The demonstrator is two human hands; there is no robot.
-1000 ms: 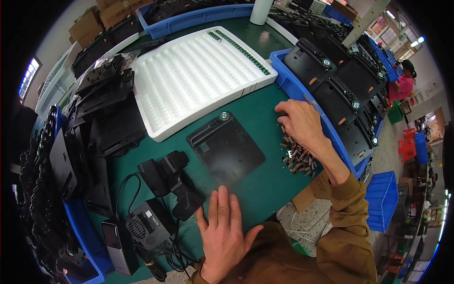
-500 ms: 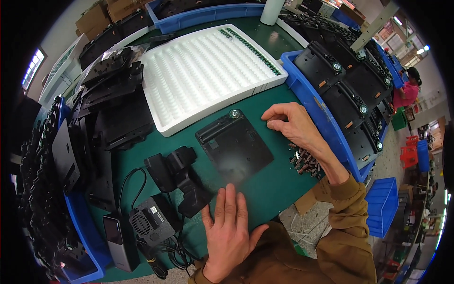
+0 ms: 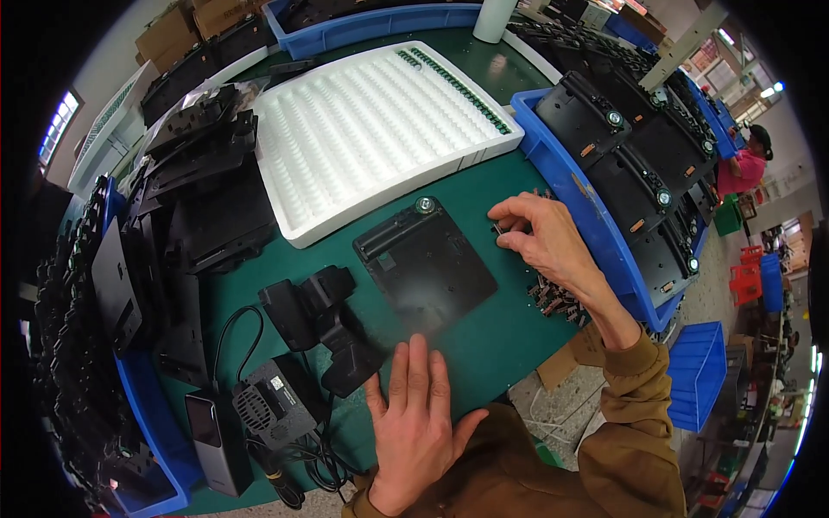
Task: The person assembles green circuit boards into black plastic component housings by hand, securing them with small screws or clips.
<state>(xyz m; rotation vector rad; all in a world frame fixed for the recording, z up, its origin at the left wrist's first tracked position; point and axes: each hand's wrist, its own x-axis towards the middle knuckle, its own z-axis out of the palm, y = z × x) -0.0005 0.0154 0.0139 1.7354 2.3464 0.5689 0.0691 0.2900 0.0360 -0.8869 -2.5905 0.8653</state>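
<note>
Head-worn fisheye, looking steeply down, close over green bench (image 3: 509,337)

A matt black metal plate (image 3: 425,266) with a shiny silver fitting lies on a smooth green mat (image 3: 509,332). Beside it sit a white moulded foam tray (image 3: 371,129), glossy blue plastic bins (image 3: 596,216), and small metal parts (image 3: 557,298).

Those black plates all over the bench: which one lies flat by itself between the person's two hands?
The black plate with a round silver knob at its top edge. It lies alone on the green mat; the others are stacked at left or stand in the blue bin.
</note>
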